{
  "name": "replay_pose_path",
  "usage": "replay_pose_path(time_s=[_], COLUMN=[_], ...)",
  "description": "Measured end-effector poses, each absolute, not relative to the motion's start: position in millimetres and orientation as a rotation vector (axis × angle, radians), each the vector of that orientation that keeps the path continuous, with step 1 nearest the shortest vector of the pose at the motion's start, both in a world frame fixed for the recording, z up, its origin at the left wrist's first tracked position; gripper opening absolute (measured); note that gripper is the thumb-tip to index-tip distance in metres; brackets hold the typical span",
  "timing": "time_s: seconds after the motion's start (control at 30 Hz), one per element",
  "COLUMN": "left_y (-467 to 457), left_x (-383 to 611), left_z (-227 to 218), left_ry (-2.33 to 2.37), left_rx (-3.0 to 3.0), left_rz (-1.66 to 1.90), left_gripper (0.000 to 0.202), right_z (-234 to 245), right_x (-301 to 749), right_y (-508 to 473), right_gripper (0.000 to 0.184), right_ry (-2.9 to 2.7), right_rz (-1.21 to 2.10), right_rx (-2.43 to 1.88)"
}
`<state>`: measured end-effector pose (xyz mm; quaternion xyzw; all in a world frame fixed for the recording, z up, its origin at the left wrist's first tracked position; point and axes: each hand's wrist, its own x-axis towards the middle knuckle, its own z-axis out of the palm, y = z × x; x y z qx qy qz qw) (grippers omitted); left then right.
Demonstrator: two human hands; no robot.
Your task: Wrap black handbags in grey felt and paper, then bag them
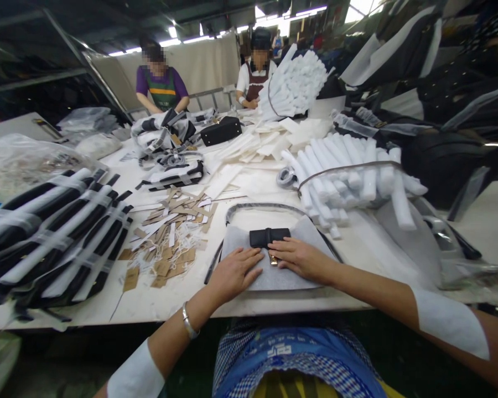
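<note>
In front of me on the table lies a handbag covered with a whitish wrapping sheet (232,243), its wrapped handle (265,205) arching away from me. A black flap with a strap (269,236) and a gold-coloured clasp (273,260) show at the middle of the sheet. My left hand (237,272) rests flat on the sheet, fingertips at the flap's lower left edge. On the other side, my right hand (301,257) lies with fingers stretched over the flap's lower right part, beside the clasp. Neither hand grips anything.
Cardboard tags and strings (170,243) are heaped left of the bag. Further left lie wrapped black bags (53,237). White foam rolls (348,171) in a band sit at the right, with another bundle (292,83) behind. Two people (161,88) work across the table.
</note>
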<state>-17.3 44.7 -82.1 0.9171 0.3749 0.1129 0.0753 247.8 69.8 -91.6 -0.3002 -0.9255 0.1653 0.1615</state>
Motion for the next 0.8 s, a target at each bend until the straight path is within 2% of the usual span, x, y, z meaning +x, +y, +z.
replay_pose_path(time_s=[0.2, 0.33, 0.6, 0.8], left_y=[37, 28, 29, 28], left_x=[-4, 2, -4, -6], left_z=[-84, -80, -85, -92], left_ry=[1.138, 0.85, 0.733, 0.704], left_rx=[2.829, 2.885, 2.77, 2.801], left_rz=[0.33, 0.392, 0.449, 0.478], left_gripper=[0.037, 0.044, 0.044, 0.039], right_z=[-91, -98, -86, -76], right_x=[246, 246, 251, 239], right_y=[72, 69, 71, 79], right_gripper=[0.029, 0.032, 0.027, 0.027], right_ry=[-2.596, -2.587, -2.47, -2.658], right_rz=[0.468, 0.44, 0.621, 0.613], right_rx=[-0.857, -0.859, -0.877, -0.836])
